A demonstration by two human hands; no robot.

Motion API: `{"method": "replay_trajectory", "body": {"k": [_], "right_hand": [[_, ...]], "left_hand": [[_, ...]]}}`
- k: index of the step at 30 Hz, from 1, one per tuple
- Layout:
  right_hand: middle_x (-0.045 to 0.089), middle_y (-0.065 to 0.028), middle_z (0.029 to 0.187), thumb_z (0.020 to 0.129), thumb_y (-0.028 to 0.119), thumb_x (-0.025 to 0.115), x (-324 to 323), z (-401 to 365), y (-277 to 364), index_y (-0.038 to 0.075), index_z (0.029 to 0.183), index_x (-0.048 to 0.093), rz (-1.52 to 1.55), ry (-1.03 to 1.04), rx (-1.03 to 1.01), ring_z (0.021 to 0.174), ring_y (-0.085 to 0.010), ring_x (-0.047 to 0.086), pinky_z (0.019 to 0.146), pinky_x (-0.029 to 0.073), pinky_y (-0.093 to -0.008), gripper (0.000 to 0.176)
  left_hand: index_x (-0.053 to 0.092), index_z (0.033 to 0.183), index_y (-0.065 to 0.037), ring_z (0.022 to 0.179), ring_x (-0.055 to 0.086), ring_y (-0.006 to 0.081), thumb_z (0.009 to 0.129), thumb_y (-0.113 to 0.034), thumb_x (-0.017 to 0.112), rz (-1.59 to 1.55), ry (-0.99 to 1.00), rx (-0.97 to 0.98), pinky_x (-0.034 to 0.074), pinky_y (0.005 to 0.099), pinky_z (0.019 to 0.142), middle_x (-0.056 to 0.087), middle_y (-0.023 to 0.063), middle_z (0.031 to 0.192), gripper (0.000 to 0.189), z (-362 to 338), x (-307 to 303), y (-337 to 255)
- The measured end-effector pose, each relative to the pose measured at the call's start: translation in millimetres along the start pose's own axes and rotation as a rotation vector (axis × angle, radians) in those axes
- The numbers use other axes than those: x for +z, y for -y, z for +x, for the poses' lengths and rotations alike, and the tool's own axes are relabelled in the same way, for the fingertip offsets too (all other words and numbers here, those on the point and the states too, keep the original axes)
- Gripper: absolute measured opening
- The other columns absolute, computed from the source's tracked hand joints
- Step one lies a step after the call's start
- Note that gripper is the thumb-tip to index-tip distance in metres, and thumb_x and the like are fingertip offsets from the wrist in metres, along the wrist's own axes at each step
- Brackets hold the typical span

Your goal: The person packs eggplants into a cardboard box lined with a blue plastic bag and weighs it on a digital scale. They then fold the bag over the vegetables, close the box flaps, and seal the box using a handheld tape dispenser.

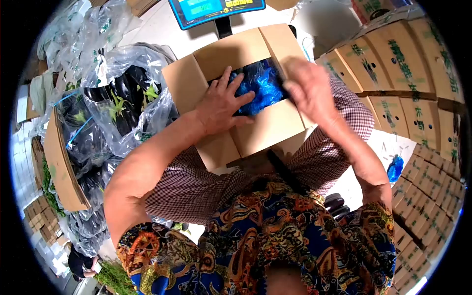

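Note:
An open cardboard box (275,125) stands in front of me with its flaps folded outward. Inside it lies a blue plastic bag (263,91), gathered and crumpled at the middle. My left hand (226,101) rests with spread fingers across the box's left flap and opening, its fingertips at the blue bag. My right hand (309,91) is over the right flap, smeared by motion, so I cannot make out its grip. To the left, dark eggplants (125,98) with green stems fill a clear plastic bag (108,61).
A scale display (211,11) stands behind the box. Printed cardboard boxes (400,64) are stacked on the right, with more boxes (423,196) below. A small blue bag (395,168) lies on the floor. Another person (81,263) is at lower left.

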State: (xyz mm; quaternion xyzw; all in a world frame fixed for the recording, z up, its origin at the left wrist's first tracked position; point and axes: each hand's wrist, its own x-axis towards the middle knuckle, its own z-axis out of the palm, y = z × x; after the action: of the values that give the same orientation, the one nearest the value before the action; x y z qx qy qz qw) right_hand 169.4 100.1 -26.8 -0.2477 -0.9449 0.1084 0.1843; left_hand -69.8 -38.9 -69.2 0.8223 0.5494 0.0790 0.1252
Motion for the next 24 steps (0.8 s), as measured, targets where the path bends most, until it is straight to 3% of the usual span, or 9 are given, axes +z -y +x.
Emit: {"method": "replay_trajectory", "body": {"k": [1,3,6,9,11,13,19,22,24], "right_hand": [[0.063,-0.0218,0.108,0.090,0.034,0.059,-5.6,-1.9,-7.3,-0.003,0.121,0.052,-0.154,-0.086,0.159,0.096,-0.0355,0.061,0.086,0.048,-0.0444,0.049],[0.065,-0.0186,0.105,0.089,0.034,0.061,-13.4,-1.6,-37.1,-0.002,0.122,0.052,0.370,0.384,0.859,0.092,-0.0298,0.064,0.081,0.051,-0.0391,0.049],[0.066,-0.0109,0.100,0.090,0.031,0.062,-27.1,-7.8,-10.1,0.000,0.122,0.053,0.916,0.210,0.873,0.088,-0.0179,0.064,0.075,0.053,-0.0312,0.045],[0.058,-0.0058,0.073,0.086,0.028,0.066,-40.1,-9.6,39.7,0.002,0.126,0.052,0.323,0.282,0.169,0.060,-0.0169,0.057,0.063,0.053,-0.0301,0.050],[0.045,-0.0166,0.122,0.082,0.042,0.067,-9.1,-23.9,52.8,0.008,0.136,0.045,0.270,0.390,0.100,0.109,-0.0308,0.051,0.091,0.047,-0.0459,0.067],[0.040,-0.0168,0.134,0.077,0.040,0.070,14.2,-35.5,59.3,0.003,0.135,0.045,0.113,0.323,-0.099,0.125,-0.0318,0.037,0.100,0.038,-0.0457,0.073],[0.036,-0.0110,0.145,0.071,0.039,0.070,23.6,-42.1,58.5,0.002,0.134,0.047,0.094,0.268,-0.093,0.130,-0.0321,0.032,0.104,0.028,-0.0453,0.076],[0.037,-0.0097,0.145,0.079,0.039,0.065,28.2,-44.8,61.1,0.006,0.136,0.047,0.055,0.243,-0.090,0.133,-0.0307,0.028,0.105,0.025,-0.0460,0.068],[0.037,-0.0088,0.146,0.083,0.038,0.063,30.0,-44.6,58.7,0.008,0.137,0.047,0.023,0.250,-0.057,0.133,-0.0305,0.027,0.105,0.024,-0.0469,0.064]], "left_hand": [[0.049,0.133,-0.022,0.135,0.021,0.0515,0.078,-0.058,0.063,-0.010,0.003,-0.006,0.030,0.0628,0.103,0.031,0.0256,0.143,0.067,0.9,-2.7,-1.4],[0.051,0.131,-0.022,0.136,0.020,0.0510,0.079,-0.059,0.062,-0.007,0.018,-0.017,0.029,0.0629,0.104,0.032,0.0252,0.143,0.065,4.6,-6.5,-2.6],[0.053,0.129,-0.023,0.137,0.019,0.0503,0.079,-0.060,0.061,0.003,0.032,-0.044,0.027,0.0633,0.105,0.031,0.0241,0.145,0.064,6.8,-5.9,-0.7],[0.055,0.127,-0.023,0.137,0.018,0.0496,0.079,-0.058,0.061,-0.030,0.034,-0.052,0.025,0.0639,0.106,0.029,0.0227,0.147,0.061,3.3,-1.3,-1.0],[0.056,0.125,-0.023,0.138,0.017,0.0489,0.079,-0.055,0.062,-0.054,0.059,-0.052,0.023,0.0647,0.106,0.028,0.0215,0.148,0.057,11.1,-12.1,-0.5],[0.058,0.121,-0.017,0.136,0.027,0.0433,0.077,-0.044,0.069,-0.118,-0.052,-0.072,0.029,0.0568,0.107,0.038,0.0217,0.141,0.053,5.8,-6.3,11.0],[0.054,0.118,0.000,0.118,0.051,0.0324,0.075,-0.012,0.073,0.000,-0.554,-0.787,0.043,0.0417,0.099,0.057,0.0174,0.122,0.048,-26.8,-31.7,50.9],[0.055,0.116,0.001,0.105,0.059,0.0255,0.080,-0.007,0.069,-1.245,-0.573,-1.162,0.048,0.0363,0.091,0.061,0.0131,0.114,0.040,-44.0,-22.7,47.6],[0.055,0.117,0.000,0.099,0.061,0.0219,0.082,-0.006,0.066,-1.303,-0.659,-1.057,0.050,0.0330,0.087,0.063,0.0099,0.112,0.037,-36.5,-23.8,43.0]]}}
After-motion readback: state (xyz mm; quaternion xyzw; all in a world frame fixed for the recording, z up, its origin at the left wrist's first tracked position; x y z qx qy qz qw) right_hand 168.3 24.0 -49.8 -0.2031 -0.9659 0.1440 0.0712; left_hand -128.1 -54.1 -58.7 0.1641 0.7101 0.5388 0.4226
